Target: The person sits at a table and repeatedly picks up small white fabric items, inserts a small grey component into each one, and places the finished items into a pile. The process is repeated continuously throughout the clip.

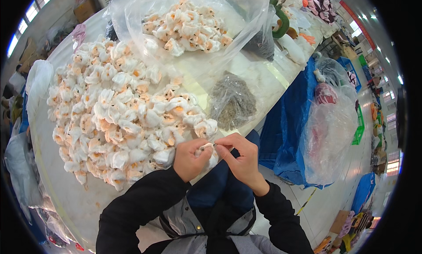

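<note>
At the near edge of the table, my left hand (191, 158) is closed around a small white fluffy plush piece (212, 161) with pale orange parts. Thumb and forefinger of my right hand (241, 161) are pinched together at the top of that piece. Whatever lies between those fingertips is too small to make out. To the left, a wide heap of similar plush pieces (110, 109), white with orange patches and dark specks, covers much of the table. Just beyond my hands lies a clear plastic bag of grey-brown loose material (233, 102).
A large clear plastic bag (246, 21) with more plush pieces lies open at the far side of the white table (52, 197). Beside it are a dark bag (261, 43) and a green curved tool (281, 22). A blue sack with plastic-wrapped goods (285, 131) stands right of the table.
</note>
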